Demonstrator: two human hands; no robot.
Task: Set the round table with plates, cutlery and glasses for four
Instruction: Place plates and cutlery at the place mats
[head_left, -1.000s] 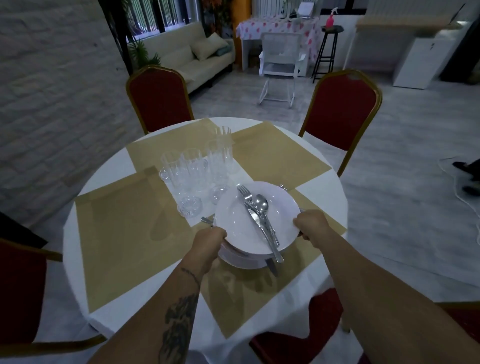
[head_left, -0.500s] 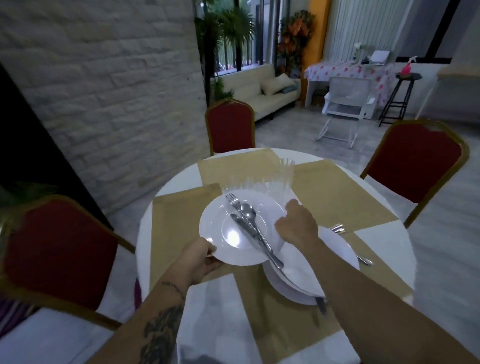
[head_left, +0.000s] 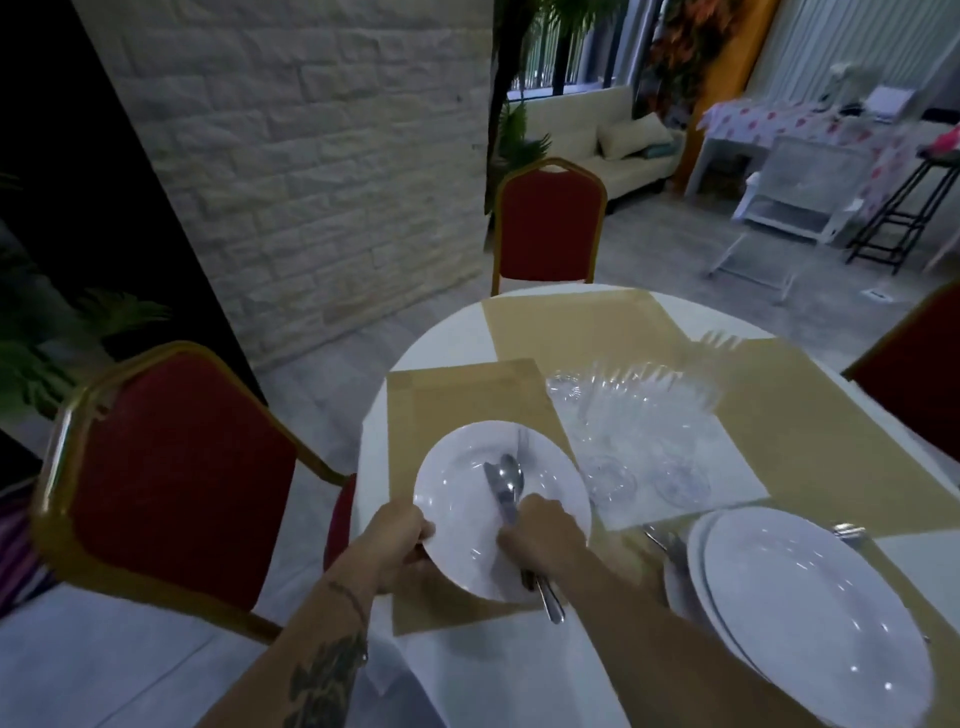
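Over tan matting, left hand (head_left: 397, 540) grips round glossy plate (head_left: 467, 514).

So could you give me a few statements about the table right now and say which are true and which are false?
1. The left hand holds the plate by its rim. True.
2. The right hand is on the cutlery lying in that plate. True.
3. The glasses are already spread out, one on each placemat. False: they are bunched together mid-table.
4. The held plate is over a tan placemat. True.
5. No other plates are on the table. False: a stack sits at the right.
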